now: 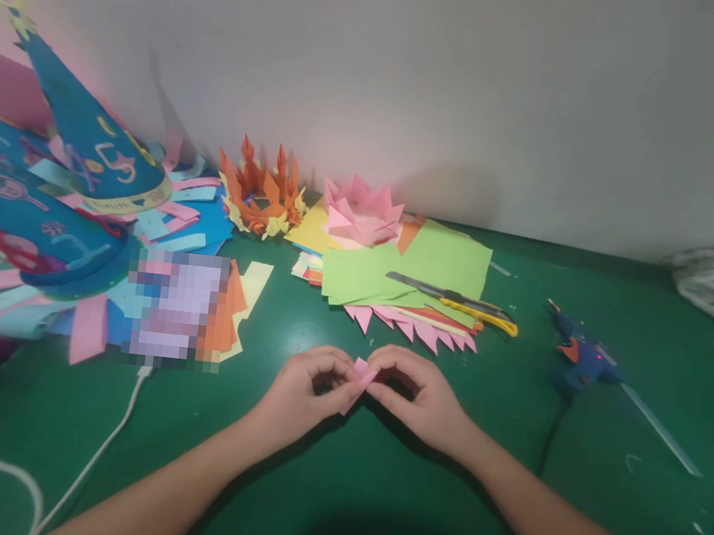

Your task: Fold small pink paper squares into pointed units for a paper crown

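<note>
My left hand (309, 390) and my right hand (420, 398) meet over the green table (372, 490), fingers curled, pinching a small folded pink paper piece (363, 377) between them. Just beyond lies a row of pink folded points (414, 326) under light green sheets (407, 273). A yellow utility knife (455, 302) rests on the green sheets.
A pink paper crown (363, 210) and an orange one (261, 189) stand near the wall. Blue paper cones and strips (70, 203) pile at the left. A blue glue gun (581, 355) lies at the right, its cord running forward. A white cable (109, 437) crosses the left front.
</note>
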Motion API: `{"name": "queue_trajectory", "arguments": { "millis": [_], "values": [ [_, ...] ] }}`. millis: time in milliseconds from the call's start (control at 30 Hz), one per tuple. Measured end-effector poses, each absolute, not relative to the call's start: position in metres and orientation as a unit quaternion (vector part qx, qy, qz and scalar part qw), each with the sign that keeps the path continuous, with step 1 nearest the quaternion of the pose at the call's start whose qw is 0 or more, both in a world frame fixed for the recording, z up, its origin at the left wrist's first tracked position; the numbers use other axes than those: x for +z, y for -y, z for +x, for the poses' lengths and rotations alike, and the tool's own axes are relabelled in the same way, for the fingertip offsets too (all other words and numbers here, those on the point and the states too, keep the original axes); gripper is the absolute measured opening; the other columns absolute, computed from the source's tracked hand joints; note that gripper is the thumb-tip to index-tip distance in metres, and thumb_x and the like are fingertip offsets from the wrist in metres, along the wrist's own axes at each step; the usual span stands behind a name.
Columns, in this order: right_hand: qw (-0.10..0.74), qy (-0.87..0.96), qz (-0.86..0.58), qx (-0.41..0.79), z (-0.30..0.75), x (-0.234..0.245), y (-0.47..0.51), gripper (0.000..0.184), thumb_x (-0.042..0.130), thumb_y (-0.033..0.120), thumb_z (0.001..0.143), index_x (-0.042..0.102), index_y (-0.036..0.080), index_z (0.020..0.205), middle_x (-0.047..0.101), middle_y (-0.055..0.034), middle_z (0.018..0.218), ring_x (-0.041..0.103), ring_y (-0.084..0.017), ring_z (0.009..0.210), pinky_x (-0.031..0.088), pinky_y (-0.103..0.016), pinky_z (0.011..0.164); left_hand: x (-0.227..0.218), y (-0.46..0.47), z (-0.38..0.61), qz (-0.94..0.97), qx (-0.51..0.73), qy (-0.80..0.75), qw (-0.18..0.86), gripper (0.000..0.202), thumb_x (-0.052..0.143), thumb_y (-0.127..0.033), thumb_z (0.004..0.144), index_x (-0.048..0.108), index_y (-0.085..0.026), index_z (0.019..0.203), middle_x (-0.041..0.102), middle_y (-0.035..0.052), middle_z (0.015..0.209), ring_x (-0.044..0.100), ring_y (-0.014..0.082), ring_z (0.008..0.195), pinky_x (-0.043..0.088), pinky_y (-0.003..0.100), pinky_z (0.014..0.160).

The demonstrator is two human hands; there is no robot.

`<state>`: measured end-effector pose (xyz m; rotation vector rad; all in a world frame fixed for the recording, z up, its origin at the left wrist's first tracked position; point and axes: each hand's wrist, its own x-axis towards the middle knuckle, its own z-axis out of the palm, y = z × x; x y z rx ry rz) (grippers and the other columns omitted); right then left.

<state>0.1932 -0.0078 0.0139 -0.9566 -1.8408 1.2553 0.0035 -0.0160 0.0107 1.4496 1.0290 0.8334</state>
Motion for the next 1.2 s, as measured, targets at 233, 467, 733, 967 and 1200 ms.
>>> {"name": "queue_trajectory", "arguments": {
  "millis": [233, 467, 733, 967, 1200],
  "values": [
    [0.376, 0.576, -0.383, 0.617, 0.189, 0.006, 0.01, 0.028, 0.066, 0.027, 0.079, 0.055, 0.022, 0.105, 0.064, -0.002, 0.086, 0.063, -0.014, 0.077, 0.053, -0.029, 0.074, 0.009, 0.019, 0.005, 0.587, 0.406, -0.428, 0.555, 0.002, 0.065, -0.018, 0.075, 0.065, -0.016, 0.075, 0.059, 0.004, 0.09, 0.063, 0.0119, 0.073, 0.055, 0.024, 0.07],
    [0.356, 0.526, -0.411, 0.654, 0.187, 0.01, 0.01, 0.017, 0.069, 0.029, 0.075, 0.066, 0.019, 0.088, 0.069, -0.0019, 0.081, 0.066, -0.015, 0.071, 0.054, -0.028, 0.072, 0.012, 0.021, 0.007, 0.557, 0.427, -0.417, 0.577, 0.003, 0.065, -0.017, 0.074, 0.065, -0.014, 0.075, 0.056, 0.0043, 0.091, 0.065, 0.0127, 0.069, 0.058, 0.03, 0.072],
    [0.353, 0.529, -0.439, 0.635, 0.183, 0.018, 0.011, 0.022, 0.07, 0.037, 0.074, 0.063, 0.016, 0.076, 0.065, 0.0006, 0.062, 0.062, -0.013, 0.06, 0.051, -0.028, 0.065, 0.014, 0.023, 0.012, 0.438, 0.428, -0.441, 0.657, 0.024, 0.072, -0.022, 0.07, 0.05, -0.016, 0.078, 0.056, -0.0033, 0.076, 0.062, 0.0079, 0.064, 0.052, 0.019, 0.06],
    [0.349, 0.54, -0.448, 0.621, 0.183, 0.02, 0.012, 0.025, 0.068, 0.04, 0.075, 0.062, 0.016, 0.072, 0.063, 0.0006, 0.06, 0.059, -0.013, 0.059, 0.049, -0.028, 0.064, 0.016, 0.021, 0.012, 0.395, 0.43, -0.44, 0.682, 0.031, 0.076, -0.027, 0.066, 0.049, -0.015, 0.075, 0.056, -0.0049, 0.068, 0.057, 0.0057, 0.064, 0.047, 0.016, 0.062],
    [0.333, 0.559, -0.449, 0.613, 0.183, 0.019, 0.012, 0.023, 0.066, 0.04, 0.076, 0.063, 0.017, 0.075, 0.065, 0.0001, 0.063, 0.059, -0.014, 0.063, 0.048, -0.028, 0.067, 0.014, 0.021, 0.011, 0.408, 0.431, -0.456, 0.663, 0.03, 0.076, -0.026, 0.067, 0.05, -0.015, 0.076, 0.057, -0.005, 0.067, 0.056, 0.0052, 0.064, 0.046, 0.016, 0.062]
  ]
}}
